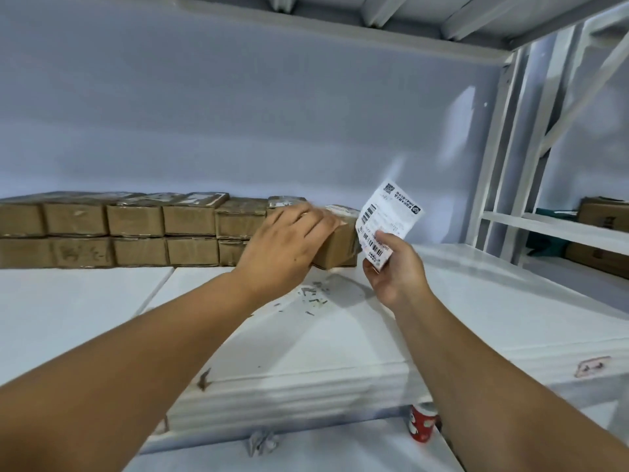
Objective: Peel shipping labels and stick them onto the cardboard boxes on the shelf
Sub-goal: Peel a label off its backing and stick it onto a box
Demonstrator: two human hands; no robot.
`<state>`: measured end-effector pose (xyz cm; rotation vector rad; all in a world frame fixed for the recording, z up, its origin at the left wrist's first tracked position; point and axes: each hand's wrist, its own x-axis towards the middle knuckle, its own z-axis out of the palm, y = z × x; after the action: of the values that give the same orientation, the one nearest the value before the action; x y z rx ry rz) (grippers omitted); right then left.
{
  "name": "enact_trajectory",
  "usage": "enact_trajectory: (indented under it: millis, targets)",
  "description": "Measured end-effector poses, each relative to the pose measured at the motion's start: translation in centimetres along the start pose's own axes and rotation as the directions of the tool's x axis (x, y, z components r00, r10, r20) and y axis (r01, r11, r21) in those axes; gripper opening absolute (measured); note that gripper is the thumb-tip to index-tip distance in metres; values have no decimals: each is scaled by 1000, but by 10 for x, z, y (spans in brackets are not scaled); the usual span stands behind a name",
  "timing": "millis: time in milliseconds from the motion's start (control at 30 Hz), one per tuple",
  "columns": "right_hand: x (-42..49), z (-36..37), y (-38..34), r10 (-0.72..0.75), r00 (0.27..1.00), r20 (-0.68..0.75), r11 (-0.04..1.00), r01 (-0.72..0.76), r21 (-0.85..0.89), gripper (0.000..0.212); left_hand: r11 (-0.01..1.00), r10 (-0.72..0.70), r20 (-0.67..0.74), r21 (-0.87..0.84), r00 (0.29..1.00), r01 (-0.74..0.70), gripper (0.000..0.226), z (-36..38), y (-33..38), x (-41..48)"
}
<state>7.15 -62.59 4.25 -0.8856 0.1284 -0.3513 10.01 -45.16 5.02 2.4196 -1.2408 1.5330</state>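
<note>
Label [391, 212] pinched by right hand [394, 270], left hand [286, 243] atop box [340, 248].

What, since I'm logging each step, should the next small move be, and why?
Probably lift the left hand off the end box and pinch a corner of the label the right hand holds upright beside it: that box's top already seems to show white paper.

White shelf [102, 301], stacked cardboard boxes [136, 229]
</note>
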Motion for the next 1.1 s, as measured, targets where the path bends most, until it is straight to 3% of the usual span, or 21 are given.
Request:
enact_trajectory:
  millis: [67, 200, 333, 433, 500, 600, 667, 767, 867, 1100]
  targets:
    - [-16, 4, 2, -21, 999, -32, 1000, 21, -13, 23, 999, 17, 3, -50, 1000, -16, 53, -16, -4, -16]
    - [-54, 19, 9, -76, 994, -77, 996, 78, 31, 21, 960, -141, 136, -223, 981, 169, 62, -50, -12, -51]
    - [-93, 43, 23, -165, 985, -51, 985, 162, -60, 23, 943, -138, 203, -273, 969, 192, 59, -79, -22, -90]
    - [-112, 62, 36, -192, 981, -24, 973, 187, -132, 29, 891, -263, 242, -310, 934, 331, 68, -94, -31, -113]
    - [-124, 73, 44, -194, 981, -18, 970, 189, -155, 23, 824, -372, 332, -311, 867, 473, 82, -105, -36, -125]
    - [-140, 90, 53, -200, 980, -2, 964, 196, -181, 24, 660, -488, 465, -357, 739, 661, 84, -123, -38, -139]
    - [-146, 100, 62, -208, 978, 24, 955, 208, -210, 22, 548, -604, 382, -438, 699, 713, 63, -133, -38, -143]
    - [-156, 118, 75, -204, 977, 62, 943, 213, -257, 22, 194, -779, 343, -665, 526, 721, 19, -152, -32, -132]
    - [-166, 134, 85, -196, 976, 94, 925, 216, -311, 18, -97, -769, 451, -784, 453, 614, 15, -169, -25, -120]
    - [-187, 154, 89, -131, 971, 202, 960, 176, -220, 21, -210, -786, 494, -779, 372, 590, 19, -190, -33, -121]
